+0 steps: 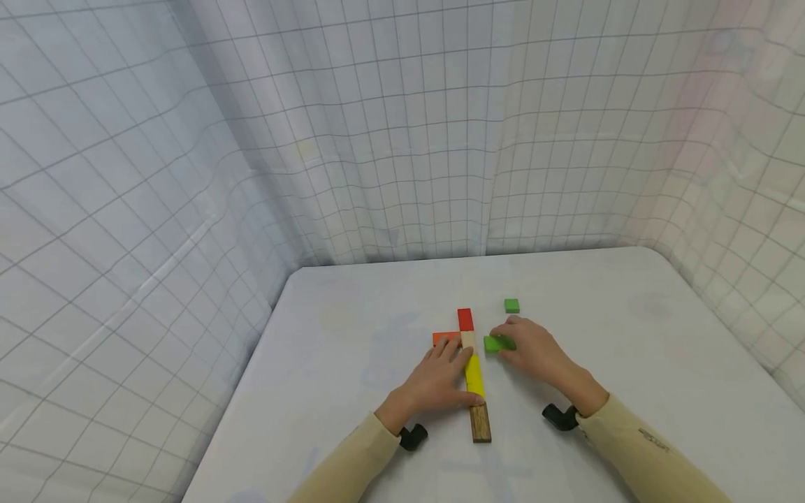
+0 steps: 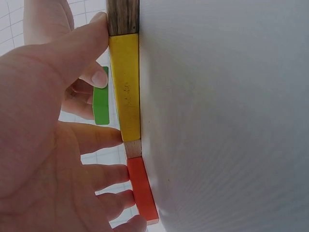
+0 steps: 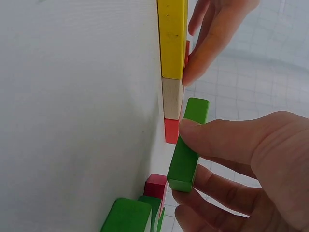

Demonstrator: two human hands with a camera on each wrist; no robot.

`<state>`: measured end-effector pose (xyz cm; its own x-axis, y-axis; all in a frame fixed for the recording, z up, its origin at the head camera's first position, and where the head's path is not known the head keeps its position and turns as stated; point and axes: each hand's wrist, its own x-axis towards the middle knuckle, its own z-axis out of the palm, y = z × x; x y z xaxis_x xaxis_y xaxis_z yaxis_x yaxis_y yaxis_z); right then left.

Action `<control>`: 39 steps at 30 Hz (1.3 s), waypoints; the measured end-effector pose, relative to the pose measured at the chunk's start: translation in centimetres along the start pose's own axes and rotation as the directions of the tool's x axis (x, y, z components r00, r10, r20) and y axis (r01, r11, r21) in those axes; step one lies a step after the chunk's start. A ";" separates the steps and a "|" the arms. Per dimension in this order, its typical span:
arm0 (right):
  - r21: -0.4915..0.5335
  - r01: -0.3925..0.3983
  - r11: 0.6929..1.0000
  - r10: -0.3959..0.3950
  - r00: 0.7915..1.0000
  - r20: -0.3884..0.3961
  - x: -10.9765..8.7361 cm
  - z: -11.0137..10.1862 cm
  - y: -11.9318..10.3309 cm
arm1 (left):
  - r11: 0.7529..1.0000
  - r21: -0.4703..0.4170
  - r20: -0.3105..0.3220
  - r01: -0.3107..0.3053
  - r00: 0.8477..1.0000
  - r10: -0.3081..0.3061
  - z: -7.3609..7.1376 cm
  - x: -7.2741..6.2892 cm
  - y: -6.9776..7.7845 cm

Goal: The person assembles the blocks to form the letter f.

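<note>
My right hand [image 1: 534, 351] pinches a green block [image 3: 189, 145] between thumb and fingers, just right of a line of blocks. That line runs from a red block [image 1: 465, 319] through a pale wood block [image 1: 468, 339] and a yellow block [image 1: 474, 378] to a dark brown wood block [image 1: 481, 423]. An orange block [image 2: 142, 186] juts left from the line beside the pale one. My left hand [image 1: 440, 381] spreads over the line's left side. Its thumb touches near the brown-yellow joint, and its fingertips rest against the yellow and orange blocks.
Beyond my right hand sits another green block [image 1: 512, 305]. In the right wrist view, a dark pink block [image 3: 155, 184] and a green block [image 3: 128, 215] stand near the bottom. Grid-patterned curtains [image 1: 428, 140] surround the white table [image 1: 352, 391].
</note>
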<state>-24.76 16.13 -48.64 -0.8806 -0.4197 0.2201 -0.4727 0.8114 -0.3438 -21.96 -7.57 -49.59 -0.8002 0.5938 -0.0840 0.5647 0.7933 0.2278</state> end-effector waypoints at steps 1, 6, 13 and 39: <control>0.002 -0.006 1.000 0.006 1.000 0.002 0.1 0.1 0.0 | 1.000 0.003 0.001 -0.001 1.000 0.001 0.0 0.0 0.0; 0.017 -0.031 0.999 0.031 0.999 0.019 0.7 0.3 0.1 | 1.000 0.008 -0.003 -0.004 1.000 0.004 0.0 0.0 0.0; 0.020 -0.036 0.999 0.036 0.999 0.016 1.5 0.7 0.3 | 1.000 -0.008 -0.006 0.000 1.000 0.000 0.1 0.0 0.0; 0.009 -0.053 0.999 0.053 0.998 0.027 3.2 1.3 0.3 | 0.999 -0.035 -0.007 -0.005 1.000 0.005 -0.1 -0.1 0.2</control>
<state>-27.74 14.55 -49.19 -0.9050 -0.3869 0.1766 -0.4253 0.8290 -0.3631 -21.75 -7.49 -49.41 -0.7986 0.5970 -0.0763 0.5616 0.7848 0.2620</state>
